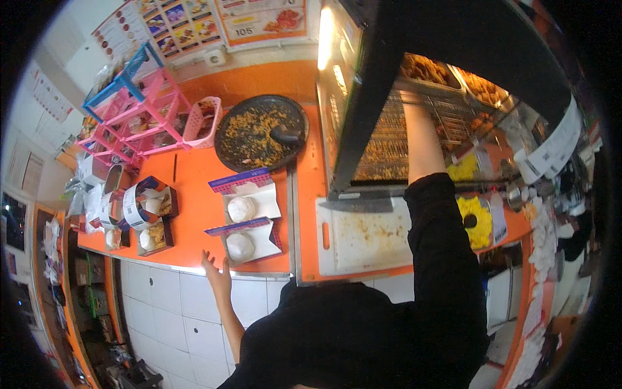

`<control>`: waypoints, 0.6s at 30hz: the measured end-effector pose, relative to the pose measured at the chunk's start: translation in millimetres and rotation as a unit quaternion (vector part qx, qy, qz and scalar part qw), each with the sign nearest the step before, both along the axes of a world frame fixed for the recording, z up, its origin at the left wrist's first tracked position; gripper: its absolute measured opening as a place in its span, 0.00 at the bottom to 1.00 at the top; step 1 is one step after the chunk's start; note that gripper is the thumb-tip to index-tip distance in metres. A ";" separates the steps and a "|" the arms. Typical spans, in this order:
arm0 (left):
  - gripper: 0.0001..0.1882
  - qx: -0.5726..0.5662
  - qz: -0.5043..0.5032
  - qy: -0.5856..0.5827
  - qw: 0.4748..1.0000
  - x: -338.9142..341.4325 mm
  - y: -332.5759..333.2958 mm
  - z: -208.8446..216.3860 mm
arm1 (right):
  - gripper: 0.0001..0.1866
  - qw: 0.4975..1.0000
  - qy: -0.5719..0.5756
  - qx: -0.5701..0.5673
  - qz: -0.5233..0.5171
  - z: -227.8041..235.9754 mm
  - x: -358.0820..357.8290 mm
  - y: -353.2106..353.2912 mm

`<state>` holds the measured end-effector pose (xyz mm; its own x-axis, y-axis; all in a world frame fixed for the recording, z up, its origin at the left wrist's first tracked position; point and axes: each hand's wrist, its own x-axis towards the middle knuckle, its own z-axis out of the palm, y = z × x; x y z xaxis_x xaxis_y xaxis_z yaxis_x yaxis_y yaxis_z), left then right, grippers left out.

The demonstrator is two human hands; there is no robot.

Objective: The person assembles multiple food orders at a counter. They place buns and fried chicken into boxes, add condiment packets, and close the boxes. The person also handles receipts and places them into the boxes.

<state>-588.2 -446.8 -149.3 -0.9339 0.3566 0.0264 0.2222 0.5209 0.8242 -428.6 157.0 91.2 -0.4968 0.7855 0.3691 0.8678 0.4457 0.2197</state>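
Note:
My left hand (217,271) hangs at the front edge of the orange counter, fingers apart, holding nothing. Closest to it are two open paper boxes, each with a white ball of wrapped rice: a nearer wrapped rice ball (240,247) and a farther one (241,209). My right arm reaches deep into a lit food warmer cabinet (343,142). Inside, my right hand (409,98) is blurred near the front of a metal tray of fried chicken (424,69), above a wire rack (382,142). Its fingers and anything in them cannot be made out.
A white cutting board (363,240) with crumbs lies before the cabinet. Behind the boxes sits a stone mortar (249,152) with its pestle (285,135). Filled meal boxes (155,236) and a pink rack (139,123) stand left; a yellow flower-shaped item (475,222) lies right.

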 end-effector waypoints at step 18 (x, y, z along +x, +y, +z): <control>0.17 -0.078 -0.309 0.272 0.908 -25.4 59.7 88.5 | 0.28 0.997 -0.051 -0.053 -0.019 -26.2 79.0 -61.8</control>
